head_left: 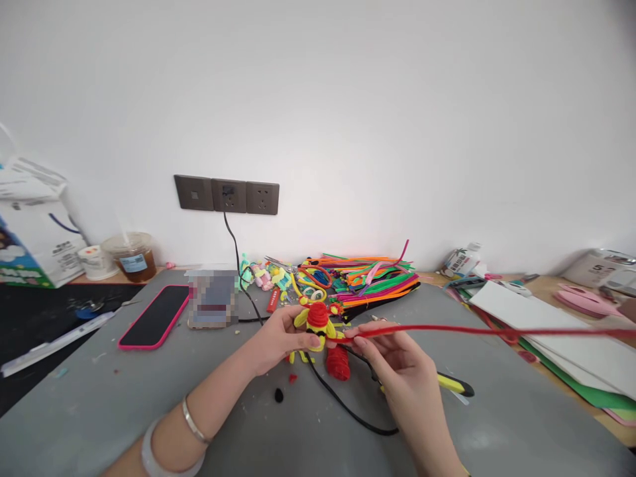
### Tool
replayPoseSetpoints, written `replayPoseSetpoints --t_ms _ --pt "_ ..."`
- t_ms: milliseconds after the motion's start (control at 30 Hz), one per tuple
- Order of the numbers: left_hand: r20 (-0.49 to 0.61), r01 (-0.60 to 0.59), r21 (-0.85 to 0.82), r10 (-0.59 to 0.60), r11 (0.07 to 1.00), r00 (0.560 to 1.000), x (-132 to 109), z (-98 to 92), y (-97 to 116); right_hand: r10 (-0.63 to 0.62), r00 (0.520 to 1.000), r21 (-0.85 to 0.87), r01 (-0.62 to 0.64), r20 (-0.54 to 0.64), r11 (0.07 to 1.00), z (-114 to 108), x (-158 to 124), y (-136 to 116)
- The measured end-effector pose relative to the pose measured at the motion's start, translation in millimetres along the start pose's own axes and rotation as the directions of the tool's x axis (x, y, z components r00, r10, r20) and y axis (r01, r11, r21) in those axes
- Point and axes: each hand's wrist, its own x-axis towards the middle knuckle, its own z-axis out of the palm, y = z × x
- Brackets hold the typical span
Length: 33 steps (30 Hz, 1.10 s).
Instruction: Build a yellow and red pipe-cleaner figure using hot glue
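Observation:
Between the fingers of my left hand (284, 334) is a small pipe-cleaner figure (318, 318), yellow with a coiled red top and a black band across its front. My right hand (397, 361) pinches a long red pipe cleaner (437, 328) close to the figure's side. Its free length runs far off to the right, blurred near the edge. Whether its near end is joined to the figure I cannot tell. Just below the hands lies a coiled red piece (338, 364). A yellow-and-black utility knife (454, 384) is partly hidden behind my right hand.
Behind the hands lies a pile of coloured pipe cleaners (372, 278). A black cable (338, 401) crosses the grey mat (238, 424). A pink-cased phone (156, 318) and a drink cup (132, 257) are left; paper sheets (551, 338) are right. One black bit (279, 395) sits in front.

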Motion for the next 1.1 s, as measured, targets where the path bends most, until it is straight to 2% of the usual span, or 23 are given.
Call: replayPoseSetpoints --t_ms 200,467,733,967,1100 --pt "0.05 0.005 0.045 -0.008 0.999 0.999 -0.4 -2.2 -2.8 0.053 0.991 -0.094 -0.041 0.122 0.995 -5.7 9.0 -4.0" --pt "0.068 0.017 0.039 -0.019 0.999 0.998 -1.4 -5.9 -5.0 0.189 0.956 -0.079 -0.175 0.223 0.981 -3.3 16.0 -9.3" --pt "0.078 0.075 0.083 -0.081 0.994 0.994 -4.5 -1.8 -3.1 0.306 0.904 -0.048 -0.306 0.297 0.951 0.7 18.9 -13.4" --pt "0.061 0.047 0.107 -0.053 0.993 0.997 -3.8 0.1 -1.7 0.378 0.859 -0.009 -0.399 0.344 0.917 2.7 19.0 -11.6" --pt "0.104 0.037 0.08 -0.045 0.996 0.994 -4.0 -0.5 -1.9 0.369 0.877 0.047 -0.401 0.308 0.915 6.8 16.6 -9.2"
